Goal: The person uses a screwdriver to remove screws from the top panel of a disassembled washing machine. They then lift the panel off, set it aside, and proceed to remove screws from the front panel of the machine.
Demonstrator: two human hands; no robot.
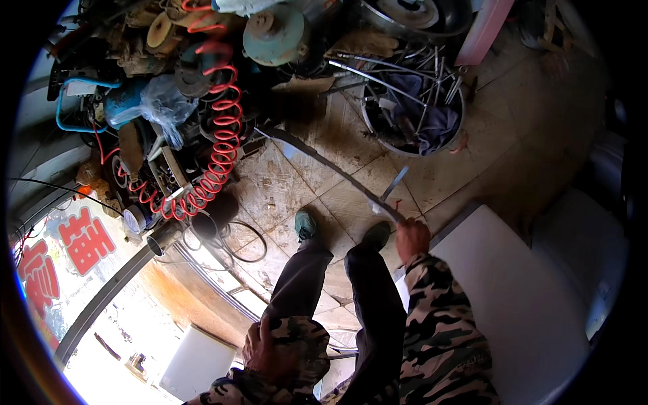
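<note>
My right hand (413,239) is closed around the near end of a long, thin dark strip (331,166). Slightly bent, the strip runs from the hand up and left over the tiled floor, and its far tip is pale. A short flat grey piece (395,182) shows beside it close to the hand; whether they are joined I cannot make out. My left hand (264,351) is low by my lap, against camouflage cloth (305,341) over my left leg. Shade and the cloth hide most of its fingers.
A round basin (381,138) holds metal rods and dark cloth. A coiled red hose (228,128) hangs on the left before cluttered machine parts, near a green rounded housing (273,35). A large white panel (503,297) stands at right. Cable loops (251,258) lie left of my shoes.
</note>
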